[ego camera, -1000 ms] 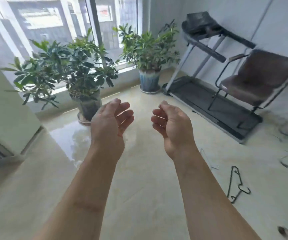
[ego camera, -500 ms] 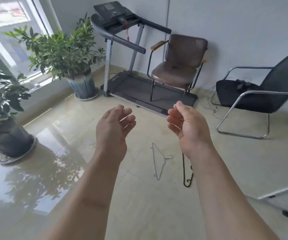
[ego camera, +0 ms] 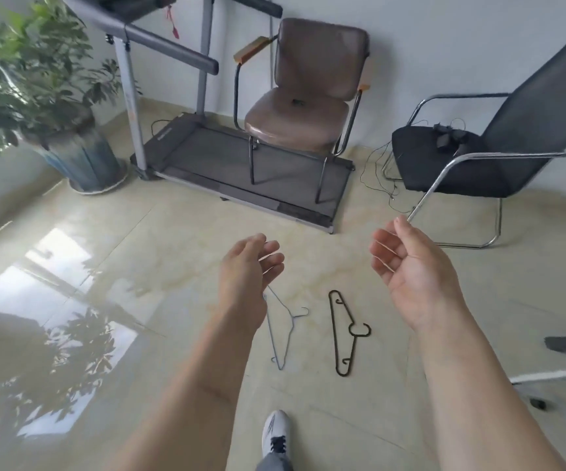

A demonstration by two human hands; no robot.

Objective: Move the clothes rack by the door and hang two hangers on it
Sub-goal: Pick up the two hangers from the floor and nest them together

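Hovering spread and empty, the left hand (ego camera: 245, 280) and right hand (ego camera: 410, 273) flank the black plastic hanger (ego camera: 344, 331); thin grey wire hanger (ego camera: 283, 329) just left (no legible writing).

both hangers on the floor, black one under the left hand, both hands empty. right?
Not quite. The head view shows the thin grey wire hanger partly under the left hand; the black hanger lies between the hands. Both lie on the floor, and the right hand is empty too.

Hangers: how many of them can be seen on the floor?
2. A thin grey hanger lies just right of the left hand, partly behind it. A black hanger lies to its right, apart from it. No others show.
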